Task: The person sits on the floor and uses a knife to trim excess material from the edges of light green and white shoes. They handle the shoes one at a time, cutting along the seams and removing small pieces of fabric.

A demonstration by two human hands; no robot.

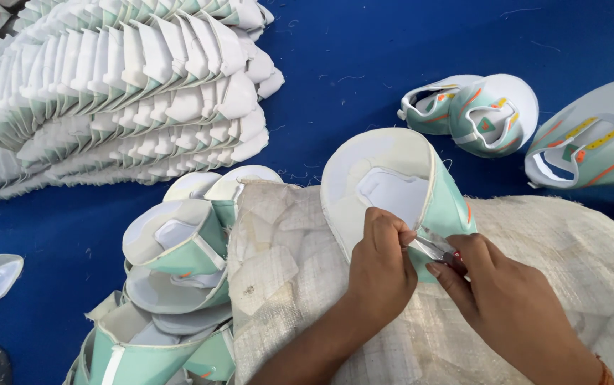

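Note:
A mint-green and white shoe upper (392,178) with a white lining stands on a beige woven sack (535,235) near the middle of the view. My left hand (380,267) pinches the upper's lower edge. Close beside it on the right, my right hand (496,296) grips a small metal cutting tool (434,247) whose tip touches that same edge. The tool's far end is hidden between my fingers.
Long rows of stacked white and green uppers (129,93) fill the top left on a blue surface (349,78). More folded uppers (178,285) pile at lower left. Finished uppers with orange and yellow trim (478,114) lie at top right.

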